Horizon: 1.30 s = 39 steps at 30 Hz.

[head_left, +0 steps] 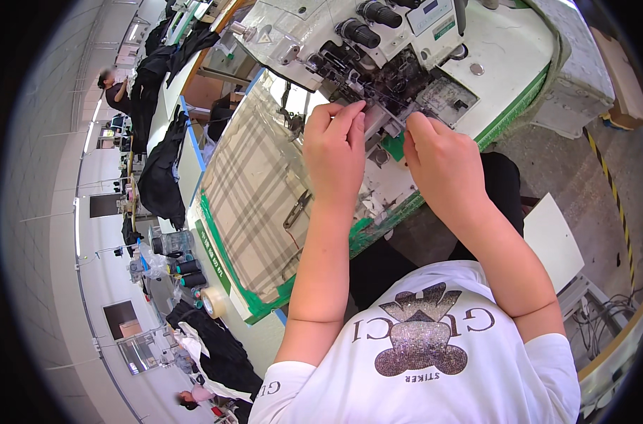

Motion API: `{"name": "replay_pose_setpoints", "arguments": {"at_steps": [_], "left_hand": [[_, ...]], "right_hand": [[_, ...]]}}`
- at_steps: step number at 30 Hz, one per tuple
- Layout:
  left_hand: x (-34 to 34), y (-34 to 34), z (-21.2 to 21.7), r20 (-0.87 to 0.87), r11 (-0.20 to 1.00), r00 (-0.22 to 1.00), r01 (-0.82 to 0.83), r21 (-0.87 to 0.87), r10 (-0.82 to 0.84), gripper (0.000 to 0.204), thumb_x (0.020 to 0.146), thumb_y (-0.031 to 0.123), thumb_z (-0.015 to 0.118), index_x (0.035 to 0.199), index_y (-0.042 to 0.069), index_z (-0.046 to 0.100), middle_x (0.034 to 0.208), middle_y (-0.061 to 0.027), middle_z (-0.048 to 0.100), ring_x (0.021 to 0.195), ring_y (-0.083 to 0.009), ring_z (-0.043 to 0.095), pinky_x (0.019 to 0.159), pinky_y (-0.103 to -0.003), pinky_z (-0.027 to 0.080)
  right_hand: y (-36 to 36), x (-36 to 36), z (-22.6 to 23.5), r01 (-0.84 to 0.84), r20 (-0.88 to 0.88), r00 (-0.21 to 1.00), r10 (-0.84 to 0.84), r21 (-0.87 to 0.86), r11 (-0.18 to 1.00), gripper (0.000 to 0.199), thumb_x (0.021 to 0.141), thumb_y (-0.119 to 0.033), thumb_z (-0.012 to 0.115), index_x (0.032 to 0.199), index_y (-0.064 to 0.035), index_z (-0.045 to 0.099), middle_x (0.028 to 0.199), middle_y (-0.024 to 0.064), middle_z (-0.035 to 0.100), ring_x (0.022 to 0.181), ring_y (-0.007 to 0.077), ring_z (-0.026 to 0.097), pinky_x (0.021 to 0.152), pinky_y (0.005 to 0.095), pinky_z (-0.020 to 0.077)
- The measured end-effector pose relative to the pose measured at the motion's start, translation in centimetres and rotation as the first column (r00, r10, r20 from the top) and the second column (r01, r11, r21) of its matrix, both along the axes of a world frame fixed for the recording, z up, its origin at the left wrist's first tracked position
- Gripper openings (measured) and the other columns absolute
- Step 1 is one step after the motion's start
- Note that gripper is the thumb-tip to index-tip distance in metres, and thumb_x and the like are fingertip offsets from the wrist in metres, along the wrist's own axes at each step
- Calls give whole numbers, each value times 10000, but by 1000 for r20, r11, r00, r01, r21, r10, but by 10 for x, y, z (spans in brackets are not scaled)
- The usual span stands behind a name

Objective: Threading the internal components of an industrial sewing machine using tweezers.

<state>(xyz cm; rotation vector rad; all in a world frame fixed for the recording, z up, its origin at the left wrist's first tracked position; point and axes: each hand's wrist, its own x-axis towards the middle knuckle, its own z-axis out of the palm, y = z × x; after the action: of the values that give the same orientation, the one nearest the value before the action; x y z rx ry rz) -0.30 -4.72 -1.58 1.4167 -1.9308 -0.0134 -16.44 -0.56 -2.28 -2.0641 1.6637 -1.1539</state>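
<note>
A white industrial sewing machine stands in front of me, and the dark metal mechanism low on its front is exposed. My left hand is at the near left of this mechanism, thumb and fingertips pressed together. On the other side, my right hand is closed in a pinch close to the metal plate. Whatever either hand pinches is too small or too hidden to name. Between the hands are small metal parts and a green patch. Thread snips lie left of my left forearm on plaid cloth.
Green tape edges the table's left side. Thread spools and a tape roll stand beyond it. Dark garments hang farther left, where another person is. A white seat or board is at the right.
</note>
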Motion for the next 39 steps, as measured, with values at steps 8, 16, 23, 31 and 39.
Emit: {"name": "replay_pose_setpoints", "arguments": {"at_steps": [8,16,23,31,39], "left_hand": [[2,-5,-4,37,995,998,56,-88,-53,195,911,71,681,1100,90,725,868,-61,594,642,-149,567,521,-265,482],[2,-4,-2,-90,999,995,33,31,-30,174,892,86,682,1060,96,723,865,-66,604,702,-210,595,613,-342,485],[7,-5,-4,-107,998,994,30,51,-24,133,883,67,688,1010,77,728,857,-66,583,679,-188,585,580,-308,479],[9,-6,2,-125,997,992,28,75,-18,173,881,18,651,1015,90,732,849,-65,569,664,-180,577,586,-307,485],[16,-6,0,-68,999,997,21,36,-19,157,861,-9,629,959,68,724,866,-79,571,665,-196,578,590,-320,480]], "right_hand": [[-7,5,6,0,12,1000,1,-71,997,134,832,-50,628,870,-57,500,723,108,599,620,317,651,538,415,513],[-8,7,2,-25,0,1000,26,-79,997,142,824,-46,628,870,-56,493,719,101,596,597,307,646,515,398,510],[-6,10,2,-68,-9,998,67,-101,993,150,813,-39,628,867,-46,488,724,109,593,593,302,648,509,389,516],[-5,14,-2,-67,31,997,68,-32,997,127,867,-86,655,864,-57,532,707,113,585,595,332,610,516,415,494],[-5,16,-5,-125,-22,992,124,-41,991,161,787,-28,628,878,-39,495,743,111,592,599,305,653,515,389,521]]}}
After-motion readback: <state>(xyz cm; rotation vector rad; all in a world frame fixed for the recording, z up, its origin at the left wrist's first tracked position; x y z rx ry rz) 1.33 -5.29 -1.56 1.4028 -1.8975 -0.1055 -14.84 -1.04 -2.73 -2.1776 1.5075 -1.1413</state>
